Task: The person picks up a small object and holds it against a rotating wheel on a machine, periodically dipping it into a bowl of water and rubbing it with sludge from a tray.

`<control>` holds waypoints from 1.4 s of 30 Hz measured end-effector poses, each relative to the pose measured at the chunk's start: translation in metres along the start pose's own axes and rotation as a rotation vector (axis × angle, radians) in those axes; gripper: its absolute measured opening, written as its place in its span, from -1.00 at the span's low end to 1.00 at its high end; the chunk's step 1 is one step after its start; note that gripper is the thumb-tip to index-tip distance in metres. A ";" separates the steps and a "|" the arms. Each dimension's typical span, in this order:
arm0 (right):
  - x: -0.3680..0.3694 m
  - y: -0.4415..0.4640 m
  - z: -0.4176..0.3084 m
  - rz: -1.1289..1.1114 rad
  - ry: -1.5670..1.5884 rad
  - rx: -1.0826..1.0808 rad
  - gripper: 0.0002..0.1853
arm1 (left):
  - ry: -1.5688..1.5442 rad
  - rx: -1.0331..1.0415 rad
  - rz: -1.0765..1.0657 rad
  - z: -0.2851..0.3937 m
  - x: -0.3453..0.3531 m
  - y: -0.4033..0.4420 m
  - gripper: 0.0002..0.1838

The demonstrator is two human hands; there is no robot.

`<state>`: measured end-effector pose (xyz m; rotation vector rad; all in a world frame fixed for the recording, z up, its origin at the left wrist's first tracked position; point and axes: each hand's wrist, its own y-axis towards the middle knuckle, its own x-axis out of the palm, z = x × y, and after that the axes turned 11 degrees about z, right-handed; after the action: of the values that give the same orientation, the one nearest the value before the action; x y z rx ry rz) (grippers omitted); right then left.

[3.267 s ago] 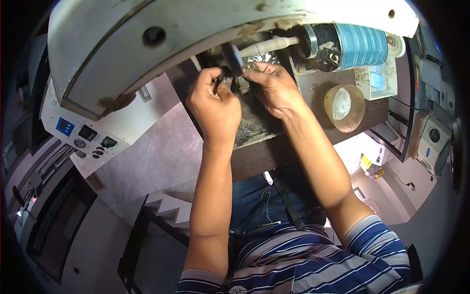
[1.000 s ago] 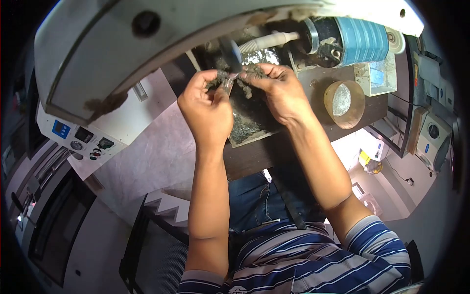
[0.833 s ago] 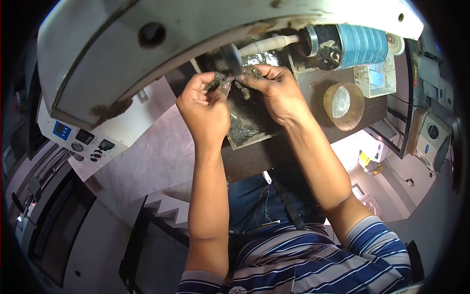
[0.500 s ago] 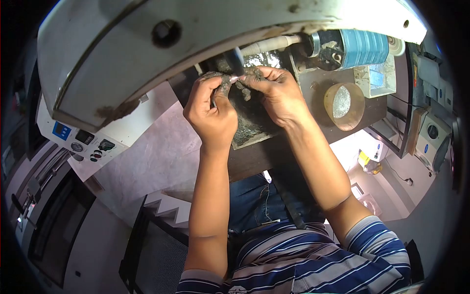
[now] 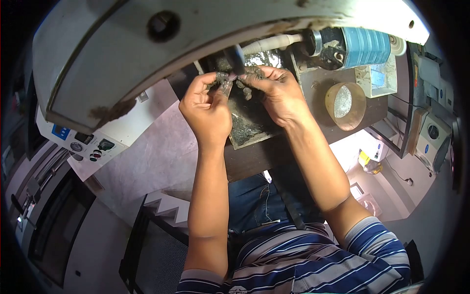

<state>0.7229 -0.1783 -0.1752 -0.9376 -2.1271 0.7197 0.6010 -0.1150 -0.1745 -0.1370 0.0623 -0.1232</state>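
Note:
Both hands are pinched together just under a dark wheel (image 5: 235, 60) on a pale tapered spindle (image 5: 272, 44). A small pinkish piece (image 5: 232, 77), mostly hidden by the fingers, sits between them; its kind is unclear. My left hand (image 5: 209, 105) is closed, thumb and forefinger on the piece's left side. From the right, my right hand (image 5: 280, 93) grips it, with thumb and fingers bent. Wet grey paste coats the fingertips of both, and a lump of paste (image 5: 245, 91) clings below my right thumb. Beneath lies a tray (image 5: 254, 139) smeared with dark grit and water.
A white curved hood (image 5: 117, 59) hangs over the work. The blue-cased motor (image 5: 366, 46) is at the right, above a round bowl (image 5: 356, 113) and a white box (image 5: 384, 88). At the left stands a white control panel (image 5: 105, 139) with knobs.
My left hand has shifted slightly left, its fingers spreading a little at the piece. My right hand stays nearly in place.

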 end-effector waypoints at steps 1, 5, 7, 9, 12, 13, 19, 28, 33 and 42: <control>0.000 -0.001 0.000 0.004 -0.025 -0.015 -0.87 | -0.050 -0.026 -0.004 0.002 0.000 -0.001 -0.75; 0.000 -0.004 -0.002 0.023 -0.009 -0.026 -0.87 | -0.133 -0.081 -0.013 0.003 0.002 0.002 -0.75; -0.001 -0.001 -0.002 0.036 0.005 -0.022 -0.86 | -0.083 -0.091 -0.033 0.004 0.003 0.006 -0.74; 0.000 -0.001 -0.004 0.050 0.019 -0.015 -0.86 | -0.031 -0.103 -0.051 0.007 0.005 0.009 -0.74; 0.003 -0.002 -0.007 0.061 0.076 0.034 -0.85 | 0.106 -0.122 -0.026 0.011 0.007 0.011 -0.74; 0.003 -0.001 -0.005 0.064 0.060 0.017 -0.86 | 0.076 -0.134 -0.019 0.009 0.006 0.012 -0.74; 0.001 -0.002 -0.002 0.009 -0.037 -0.051 -0.90 | -0.071 -0.109 -0.039 0.008 0.000 0.003 -0.74; 0.008 -0.009 -0.002 0.012 -0.015 -0.036 -0.92 | -0.136 0.112 0.015 -0.009 -0.001 -0.006 -0.76; 0.009 -0.010 -0.002 0.022 0.040 0.010 -0.91 | -0.094 0.222 0.042 -0.018 -0.003 -0.005 -0.73; 0.005 -0.006 0.002 0.032 0.051 0.001 -0.89 | -0.103 -0.043 -0.047 0.000 -0.005 0.002 -0.76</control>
<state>0.7164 -0.1780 -0.1699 -0.9811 -2.0711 0.7054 0.5961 -0.1127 -0.1743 -0.1875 -0.0406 -0.1619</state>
